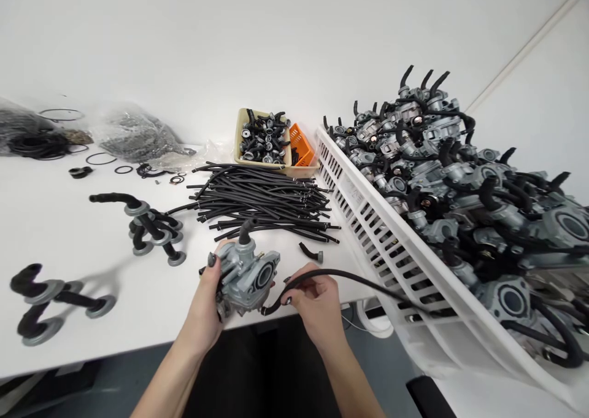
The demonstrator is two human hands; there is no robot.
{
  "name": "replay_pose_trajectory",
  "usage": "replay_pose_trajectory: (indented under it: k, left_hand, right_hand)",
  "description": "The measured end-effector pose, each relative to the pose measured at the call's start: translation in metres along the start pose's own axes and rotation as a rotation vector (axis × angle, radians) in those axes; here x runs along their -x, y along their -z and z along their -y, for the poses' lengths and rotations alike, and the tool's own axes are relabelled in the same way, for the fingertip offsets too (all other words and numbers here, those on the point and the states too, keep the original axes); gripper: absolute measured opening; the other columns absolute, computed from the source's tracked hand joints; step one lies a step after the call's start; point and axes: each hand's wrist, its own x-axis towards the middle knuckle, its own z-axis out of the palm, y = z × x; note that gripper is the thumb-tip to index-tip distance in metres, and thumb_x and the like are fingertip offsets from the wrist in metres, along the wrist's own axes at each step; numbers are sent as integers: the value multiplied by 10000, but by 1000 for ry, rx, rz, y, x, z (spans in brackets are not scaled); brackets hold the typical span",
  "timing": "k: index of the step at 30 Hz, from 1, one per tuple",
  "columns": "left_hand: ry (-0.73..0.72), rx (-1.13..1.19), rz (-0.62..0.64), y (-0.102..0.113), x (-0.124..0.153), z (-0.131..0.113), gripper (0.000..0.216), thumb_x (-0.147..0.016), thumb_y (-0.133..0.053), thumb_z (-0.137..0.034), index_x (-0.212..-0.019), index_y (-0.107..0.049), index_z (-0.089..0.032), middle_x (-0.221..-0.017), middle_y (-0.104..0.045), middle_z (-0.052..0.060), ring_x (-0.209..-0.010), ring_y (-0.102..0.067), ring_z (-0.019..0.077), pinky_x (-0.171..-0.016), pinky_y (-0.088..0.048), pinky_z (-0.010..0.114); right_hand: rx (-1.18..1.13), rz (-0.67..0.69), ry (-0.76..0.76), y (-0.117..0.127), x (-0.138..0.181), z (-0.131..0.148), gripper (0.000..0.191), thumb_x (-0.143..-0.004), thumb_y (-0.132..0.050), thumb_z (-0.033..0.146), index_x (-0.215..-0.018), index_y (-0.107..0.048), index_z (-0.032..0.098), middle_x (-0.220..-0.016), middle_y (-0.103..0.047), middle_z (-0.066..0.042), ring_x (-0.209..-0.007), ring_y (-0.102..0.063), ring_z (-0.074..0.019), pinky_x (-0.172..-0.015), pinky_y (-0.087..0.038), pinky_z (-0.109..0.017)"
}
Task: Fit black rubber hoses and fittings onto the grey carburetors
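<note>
My left hand [208, 304] is closed round a grey metal carburetor [248, 274], held over the table's front edge. A short black elbow tube sticks up from its top, and its round bore faces right. Between the thumb and fingers of my right hand [317, 301] is a black rubber hose [340, 273]. One hose end points left, close to the carburetor's lower side; I cannot tell whether they touch. The rest of the hose arcs right toward the white crate. Just beyond my right hand lies a short black elbow with a grey cap [311, 253].
Many black hoses [262, 197] lie in a pile behind the carburetor. A white slatted crate [368, 203] heaped with carburetors [455, 178] stands on the right. Capped elbows [147, 221] stand at left. Further back are a yellow bin [239, 139], an orange basket [301, 142] and plastic bags [133, 132].
</note>
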Motion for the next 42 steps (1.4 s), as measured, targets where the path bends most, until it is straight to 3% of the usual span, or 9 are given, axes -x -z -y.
replay_pose_trajectory:
  k: [4,10,16,21,26,31,35,38,42]
  left_hand:
    - [-24,-24,53,3,1,1,610,-710,-714,-595,-1179,-600,-220,-926,-733,65,-864,-710,316,-740,-593,432]
    - [-16,-65,110,8,1,1,582,-722,-711,-583,-1152,-626,-200,-845,-733,62,-817,-703,293,-728,-588,382]
    - [-39,-104,132,11,1,2,572,-747,-679,-598,-1154,-623,-200,-837,-727,66,-783,-697,279,-699,-582,361]
    - [-52,-120,195,15,-2,3,539,-762,-662,-600,-1150,-603,-231,-842,-705,54,-764,-689,261,-689,-574,347]
    - [-44,-111,300,15,-3,3,546,-770,-631,-629,-1138,-593,-227,-842,-686,63,-779,-677,263,-699,-566,358]
    - [-46,-142,356,11,-1,1,557,-772,-598,-664,-1089,-607,-206,-826,-680,74,-766,-673,261,-702,-565,360]
    - [-23,-80,386,8,-2,0,578,-735,-642,-663,-1086,-616,-205,-831,-693,76,-772,-681,279,-690,-574,381]
    - [-6,-17,325,6,-2,-1,609,-677,-707,-647,-1090,-633,-206,-851,-715,76,-809,-691,304,-706,-580,398]
    - [30,4,148,2,3,-1,640,-640,-725,-666,-1069,-668,-195,-864,-737,82,-846,-702,327,-716,-586,406]
  right_hand:
    - [50,-30,17,-3,0,1,172,-576,-780,128,-610,-624,193,-553,-590,55,-555,-507,-108,-545,-404,-232]
    - [54,-70,40,-8,2,-1,324,-522,-759,36,-696,-554,217,-646,-556,77,-617,-500,-114,-557,-396,-227]
    - [135,-191,274,-10,7,-11,437,-545,-723,-6,-856,-569,259,-909,-555,40,-738,-531,-128,-625,-441,-248]
    - [279,-42,420,-2,9,-13,530,-712,-698,60,-1151,-649,352,-1234,-593,-26,-942,-575,-189,-768,-490,-316]
    - [234,68,301,3,9,-11,547,-733,-714,71,-1178,-671,387,-1117,-704,-5,-1033,-617,-226,-827,-512,-336]
    - [2,134,154,4,9,-8,499,-725,-808,195,-1174,-661,357,-1219,-710,-31,-1206,-607,-266,-965,-507,-393]
    - [-49,151,86,4,9,-6,547,-670,-867,339,-1173,-655,314,-1208,-720,-76,-1231,-598,-286,-1052,-450,-446]
    - [-90,167,74,1,7,-6,588,-627,-882,408,-1158,-657,293,-1205,-718,-99,-1214,-609,-308,-1071,-428,-498]
    - [-144,193,92,-2,5,-6,577,-614,-882,431,-1134,-662,309,-1216,-713,-86,-1226,-597,-318,-1046,-461,-522]
